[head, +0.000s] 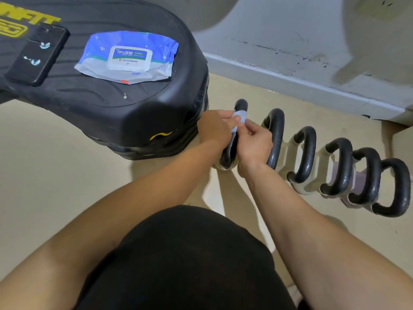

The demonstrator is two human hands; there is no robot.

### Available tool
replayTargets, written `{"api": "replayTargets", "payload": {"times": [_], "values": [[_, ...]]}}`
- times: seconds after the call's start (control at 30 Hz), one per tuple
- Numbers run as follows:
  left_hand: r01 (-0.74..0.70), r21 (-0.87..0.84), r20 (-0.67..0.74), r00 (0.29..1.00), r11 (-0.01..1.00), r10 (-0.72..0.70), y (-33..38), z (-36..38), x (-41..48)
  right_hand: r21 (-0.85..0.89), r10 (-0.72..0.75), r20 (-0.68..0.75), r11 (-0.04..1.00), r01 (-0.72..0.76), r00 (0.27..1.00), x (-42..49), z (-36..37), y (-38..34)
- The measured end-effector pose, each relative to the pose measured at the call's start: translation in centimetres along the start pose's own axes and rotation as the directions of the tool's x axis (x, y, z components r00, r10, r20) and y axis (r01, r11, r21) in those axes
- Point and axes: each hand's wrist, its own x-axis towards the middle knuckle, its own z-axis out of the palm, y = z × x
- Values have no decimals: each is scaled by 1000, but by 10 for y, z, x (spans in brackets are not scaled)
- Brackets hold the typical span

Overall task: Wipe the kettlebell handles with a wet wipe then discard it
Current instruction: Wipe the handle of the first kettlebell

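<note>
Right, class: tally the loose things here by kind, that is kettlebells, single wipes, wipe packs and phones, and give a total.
kettlebells: 6
wipe: 1
wipe pack: 1
phone: 1
Total: 9

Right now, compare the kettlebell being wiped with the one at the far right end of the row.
The leftmost kettlebell has the wet wipe round its handle, held by the left hand and right hand; the rightmost kettlebell is bare and untouched. The leftmost kettlebell stands beside the black step platform; the rightmost kettlebell ends the row away from it. Both have black loop handles.
</note>
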Motion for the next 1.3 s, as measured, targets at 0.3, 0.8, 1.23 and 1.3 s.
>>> {"api": "replayTargets", "payload": {"times": [0.3,0.8,1.23,1.3], "values": [[-35,-48,80,996,998,39,-61,-31,-54,104,-41,44,994,36,998,-68,-4,57],[-240,290,236,956,927,173,-85,-46,-38,-115,-118,-9,987,116,993,-64,-4,80],[-189,184,315,941,965,124,-69,-54,-21,-157,-149,49,975,155,988,-61,-13,65],[-116,64,299,950,991,91,-61,-53,-16,-126,-139,20,982,140,990,-58,-15,55]]}}
